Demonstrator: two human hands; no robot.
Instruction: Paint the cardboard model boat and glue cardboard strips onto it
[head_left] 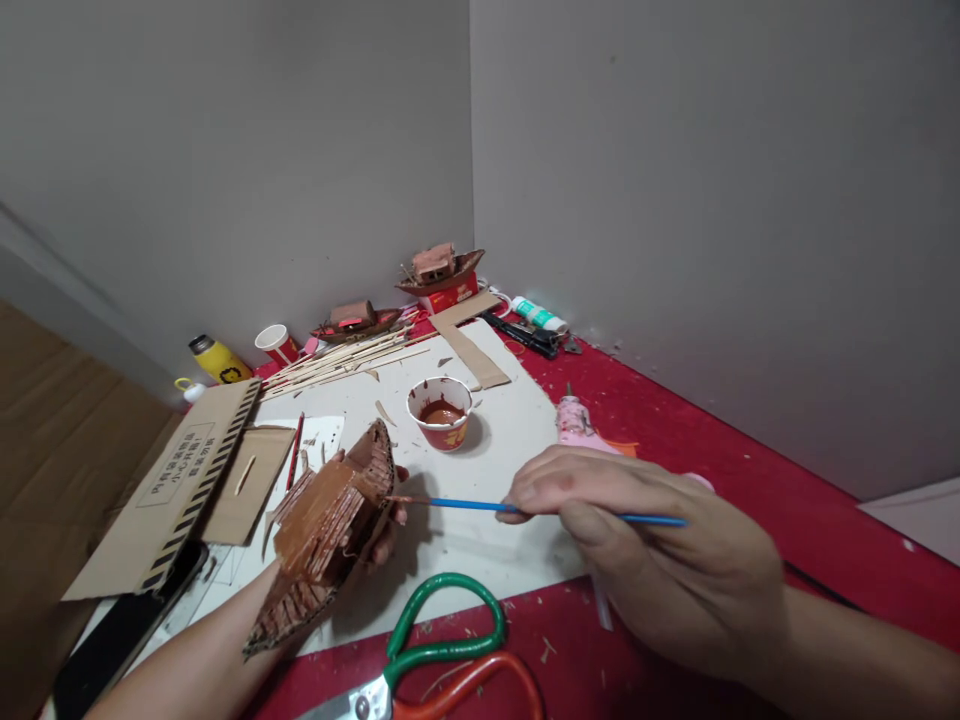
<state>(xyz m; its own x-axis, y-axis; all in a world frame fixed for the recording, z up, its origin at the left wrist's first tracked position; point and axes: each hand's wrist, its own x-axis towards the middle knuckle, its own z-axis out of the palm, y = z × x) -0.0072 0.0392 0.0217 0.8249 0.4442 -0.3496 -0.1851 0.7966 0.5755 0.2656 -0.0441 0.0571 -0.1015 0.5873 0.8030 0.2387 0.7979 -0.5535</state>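
Note:
A brown-painted cardboard model boat (322, 520) lies tilted in my left hand (386, 540), whose fingertips show past the hull's far side while the palm is hidden beneath. My right hand (637, 540) pinches a thin blue paintbrush (472, 505). The brush's brown tip touches or nearly touches the edge of the boat. Beyond the boat stands a paper cup (439, 432) with brown paint inside and drips on its rim. Scissors (450, 650) with one green and one red handle lie at the table's near edge.
Two finished-looking model boats (441, 270) stand at the back corner, near thin wooden sticks (345, 360). Cut cardboard (169, 490) and a black phone (127, 630) lie left. A yellow bottle (217, 360) and another paper cup (277, 345) stand behind. A pink glue gun (577, 425) sits right. Grey walls close off the back.

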